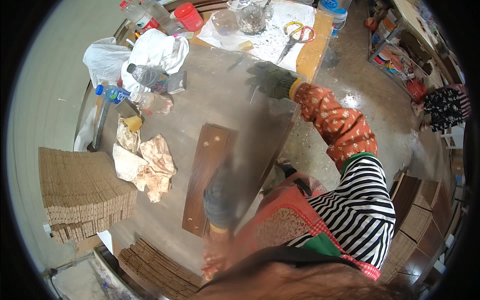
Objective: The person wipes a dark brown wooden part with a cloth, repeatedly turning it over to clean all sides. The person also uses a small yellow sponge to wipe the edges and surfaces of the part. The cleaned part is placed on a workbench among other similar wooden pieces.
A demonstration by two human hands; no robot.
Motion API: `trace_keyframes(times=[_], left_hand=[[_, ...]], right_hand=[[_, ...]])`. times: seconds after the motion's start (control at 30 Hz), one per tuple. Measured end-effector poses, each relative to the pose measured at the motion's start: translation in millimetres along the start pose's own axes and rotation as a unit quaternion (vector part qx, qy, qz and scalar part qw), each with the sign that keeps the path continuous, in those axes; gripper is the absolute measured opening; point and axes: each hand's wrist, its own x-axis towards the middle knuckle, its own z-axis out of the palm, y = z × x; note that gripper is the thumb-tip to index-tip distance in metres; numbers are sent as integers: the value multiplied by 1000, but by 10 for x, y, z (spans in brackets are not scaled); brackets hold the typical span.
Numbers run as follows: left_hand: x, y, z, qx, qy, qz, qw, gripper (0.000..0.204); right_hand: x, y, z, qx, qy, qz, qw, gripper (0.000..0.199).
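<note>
My left hand (218, 202), in a dark grey work glove, is over the right edge of a brown wood-grain panel (200, 185) with small round marks near its ends. Motion smears its fingers, so their shape is hidden. Farther off, my right hand (272, 81), in a dark glove with a yellow cuff, reaches over the far right part of the table; its fingers look spread apart, with nothing plainly held. Between both hands stretches a blurred brownish shape (256, 132) that I cannot make out. Scissors (296, 41) with yellow and red handles lie beyond my right hand on a stained white sheet (275, 50).
Crumpled stained cloths (146, 165), plastic bottles (116, 93) and white bags (162, 50) crowd the table's left side. A tall stack of brown panels (85, 187) stands at the left, another stack (155, 270) at the near edge. A red-lidded jar (189, 17) sits at the back.
</note>
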Motion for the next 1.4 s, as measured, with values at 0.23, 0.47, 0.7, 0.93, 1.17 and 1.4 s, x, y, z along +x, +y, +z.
trace_keyframes(times=[0.23,0.47,0.7,0.93,1.17,1.4], left_hand=[[679,-343,680,105,-53,121,986,48],[1087,-411,1308,82,10,106,991,51],[1291,-284,1547,97,-19,116,988,47],[1279,-268,1631,104,-27,150,983,39],[1172,-61,1706,125,-85,142,978,26],[918,84,1397,13,-282,14,959,34]], right_hand=[[73,84,132,10,-84,-74,994,16],[-600,-208,378,70,31,94,993,25],[-1055,-415,-24,141,64,32,988,12],[-1216,-365,-158,137,130,-19,982,7],[-1419,-423,-192,232,79,45,968,5],[-1805,-250,-33,187,84,36,978,37]])
